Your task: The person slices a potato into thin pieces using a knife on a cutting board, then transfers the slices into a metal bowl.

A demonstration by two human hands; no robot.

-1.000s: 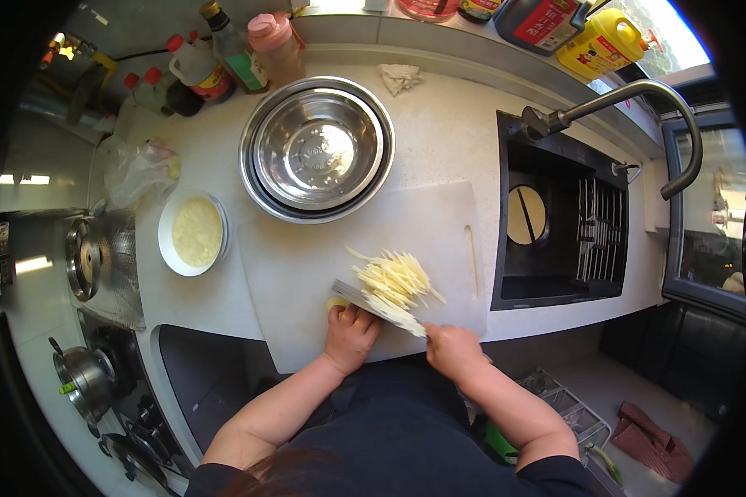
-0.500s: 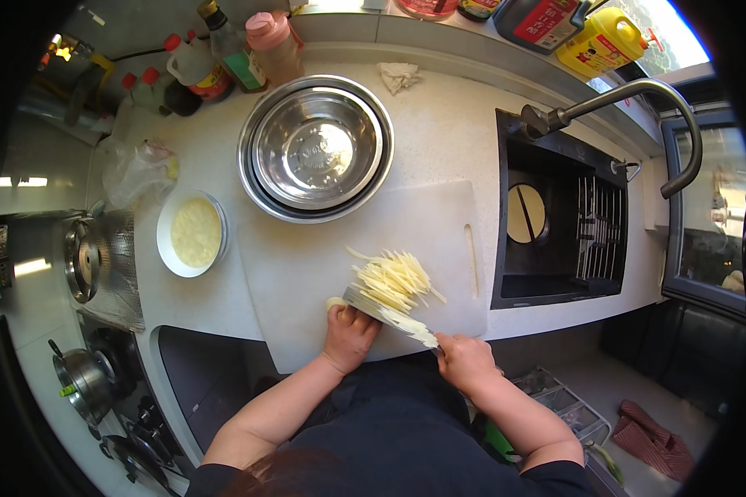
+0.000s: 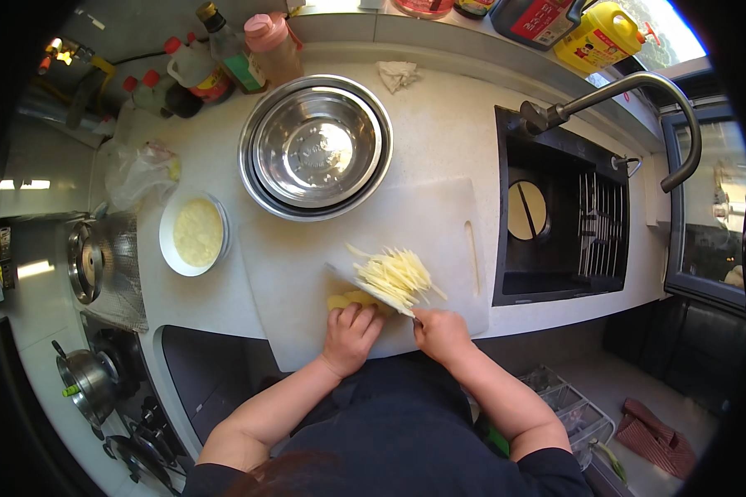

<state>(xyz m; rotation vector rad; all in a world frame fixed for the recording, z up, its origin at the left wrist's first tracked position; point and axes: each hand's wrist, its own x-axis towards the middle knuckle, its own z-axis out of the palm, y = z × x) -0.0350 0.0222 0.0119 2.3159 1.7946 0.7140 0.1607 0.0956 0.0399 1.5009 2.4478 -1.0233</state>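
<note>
My left hand point(image 3: 351, 338) presses with curled fingertips on the pale yellow potato slices point(image 3: 340, 301) at the near edge of the white cutting board point(image 3: 286, 273). In my right hand point(image 3: 441, 335) is the handle of a kitchen knife point(image 3: 394, 306). Its blade, a little blurred, lies between the slices and a heap of thin potato strips point(image 3: 396, 273). Part of the slices is hidden under my fingers.
Nested steel bowls point(image 3: 317, 147) stand behind the board, overlapping its far edge. To the left is a white bowl point(image 3: 171, 248) of pale contents. A black sink point(image 3: 547, 269) with a bent faucet point(image 3: 695, 137) lies right; bottles point(image 3: 232, 54) line the back left.
The knife and my right hand have moved left, and the blade has left the potato's near side for the strips' side. The slices under my left hand now show spread out.
</note>
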